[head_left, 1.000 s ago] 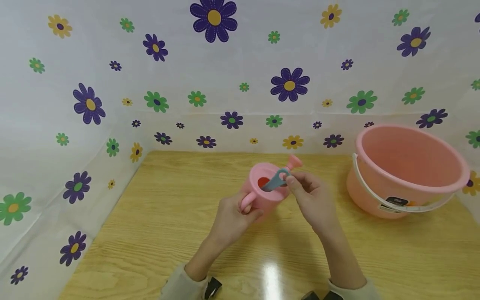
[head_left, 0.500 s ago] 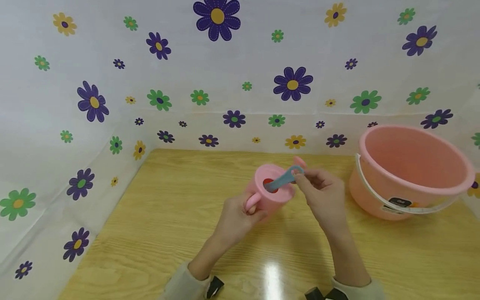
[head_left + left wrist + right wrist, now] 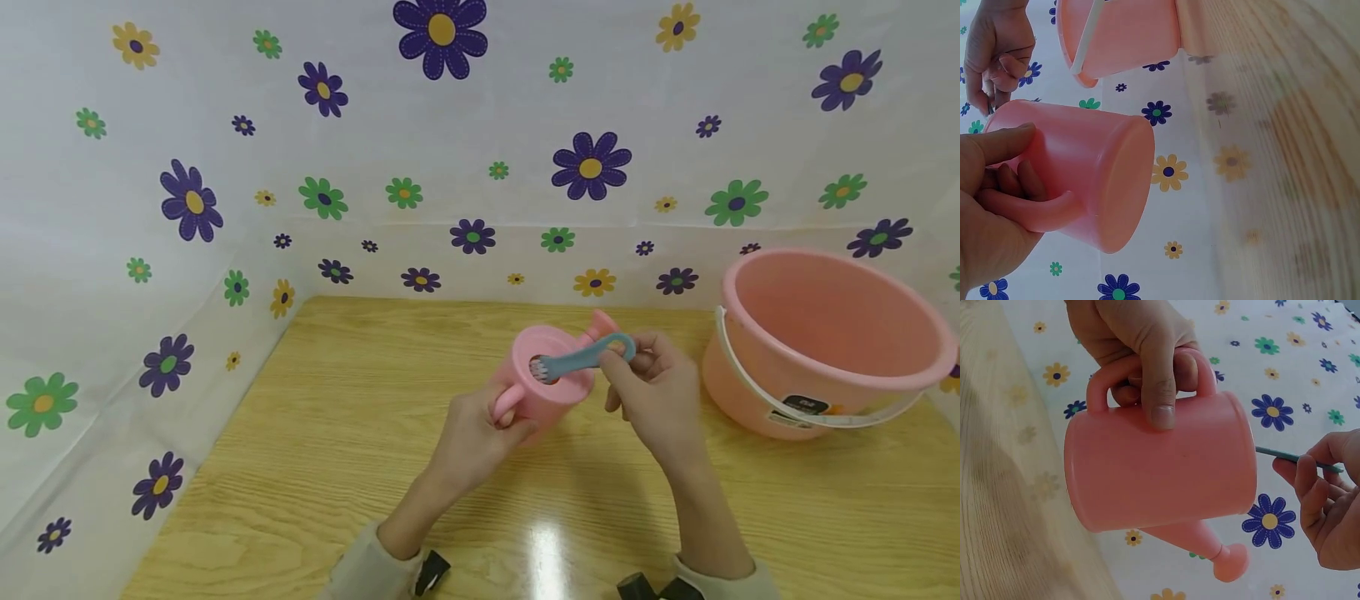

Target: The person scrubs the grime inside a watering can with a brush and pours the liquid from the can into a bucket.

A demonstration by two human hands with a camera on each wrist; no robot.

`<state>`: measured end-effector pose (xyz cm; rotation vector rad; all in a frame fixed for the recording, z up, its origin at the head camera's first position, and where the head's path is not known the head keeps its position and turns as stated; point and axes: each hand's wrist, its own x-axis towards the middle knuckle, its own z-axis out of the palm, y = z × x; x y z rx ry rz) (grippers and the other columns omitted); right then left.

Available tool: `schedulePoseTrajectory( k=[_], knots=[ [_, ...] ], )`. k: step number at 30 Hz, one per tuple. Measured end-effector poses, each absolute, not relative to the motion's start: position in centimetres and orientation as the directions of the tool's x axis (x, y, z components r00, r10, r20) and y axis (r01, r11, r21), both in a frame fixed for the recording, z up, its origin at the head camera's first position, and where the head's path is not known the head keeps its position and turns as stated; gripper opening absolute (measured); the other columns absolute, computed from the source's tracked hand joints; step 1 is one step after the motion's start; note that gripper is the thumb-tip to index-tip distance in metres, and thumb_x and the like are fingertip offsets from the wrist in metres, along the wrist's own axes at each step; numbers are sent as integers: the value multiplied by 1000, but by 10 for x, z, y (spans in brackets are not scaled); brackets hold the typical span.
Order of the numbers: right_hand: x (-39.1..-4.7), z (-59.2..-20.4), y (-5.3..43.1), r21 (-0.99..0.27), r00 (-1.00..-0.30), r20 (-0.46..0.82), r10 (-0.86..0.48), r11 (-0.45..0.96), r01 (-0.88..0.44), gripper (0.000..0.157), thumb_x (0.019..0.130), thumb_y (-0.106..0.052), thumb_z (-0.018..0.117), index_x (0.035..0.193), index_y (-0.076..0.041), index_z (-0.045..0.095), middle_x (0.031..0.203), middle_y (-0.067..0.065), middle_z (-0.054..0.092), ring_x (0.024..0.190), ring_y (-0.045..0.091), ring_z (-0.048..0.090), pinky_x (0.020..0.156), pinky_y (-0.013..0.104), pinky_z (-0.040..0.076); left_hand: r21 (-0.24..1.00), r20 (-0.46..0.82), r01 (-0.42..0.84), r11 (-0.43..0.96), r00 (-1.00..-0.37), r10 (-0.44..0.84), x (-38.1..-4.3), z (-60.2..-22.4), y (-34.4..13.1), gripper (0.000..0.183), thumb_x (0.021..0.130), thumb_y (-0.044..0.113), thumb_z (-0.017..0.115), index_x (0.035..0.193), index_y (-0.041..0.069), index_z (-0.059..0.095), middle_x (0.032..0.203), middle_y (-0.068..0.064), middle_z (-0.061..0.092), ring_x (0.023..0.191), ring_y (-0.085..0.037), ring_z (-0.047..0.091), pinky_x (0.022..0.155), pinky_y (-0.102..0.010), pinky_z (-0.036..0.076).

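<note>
Blue toy fork [image 3: 576,359] drawn up, teeth now showing; we judge it nearly out. Left hand [image 3: 480,429] grips pink watering can [image 3: 551,407], right hand [image 3: 660,400] pinches fork.

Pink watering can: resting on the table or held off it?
Off: the left hand holds the watering can by its handle; the left wrist view shows its underside, flowered cloth visible between it and the table.
</note>
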<state>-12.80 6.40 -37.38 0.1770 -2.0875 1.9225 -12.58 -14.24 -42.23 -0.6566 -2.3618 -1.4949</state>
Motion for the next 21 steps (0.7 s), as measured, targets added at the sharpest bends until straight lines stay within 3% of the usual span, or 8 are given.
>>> schedulePoseTrajectory(
  k=[4,7,11,13,18,21],
  knots=[
    [-128,-372,67,-938,-943,323,73,155,-309,25,95,-5,60,119,-3,51,66,3,64,49,18,58,42,22,41,756,475,530,384,-848,236,-126,-422,-142,35,75,-7,80,74,7,49,67,6,36,66,-11,48,61,-21,44],
    [-130,-374,66,-900,-917,398,19,199,-387,32,97,-3,59,129,-2,56,87,7,72,63,16,65,50,24,50,741,487,541,398,-841,237,-126,-423,-142,45,75,-6,81,69,10,39,66,7,33,64,-10,45,59,-21,40],
    [-130,-378,64,-855,-875,479,-66,189,-482,22,99,-1,56,119,2,65,110,13,70,85,17,69,70,27,58,745,484,540,392,-842,239,-126,-423,-143,39,75,-6,81,72,8,44,67,7,35,65,-10,46,60,-21,41],
    [-130,-379,63,-847,-861,499,-97,152,-509,19,99,1,55,115,5,65,104,17,71,89,18,70,75,30,59,753,478,536,382,-844,241,-126,-423,-143,29,76,-5,81,80,5,54,68,5,37,67,-11,49,61,-21,44],
    [-130,-379,63,-838,-831,529,-172,50,-544,17,96,6,57,111,8,65,96,18,70,81,20,72,67,34,60,766,468,529,366,-849,247,-126,-423,-144,33,78,-5,80,107,1,65,72,1,48,70,-13,54,65,-22,50],
    [-128,-379,60,-840,-833,522,-183,58,-539,18,95,5,61,111,6,68,91,17,70,67,18,69,60,32,59,782,455,523,340,-851,262,-127,-423,-145,23,78,-6,79,93,2,63,70,1,46,68,-12,52,63,-21,48]
  ],
)
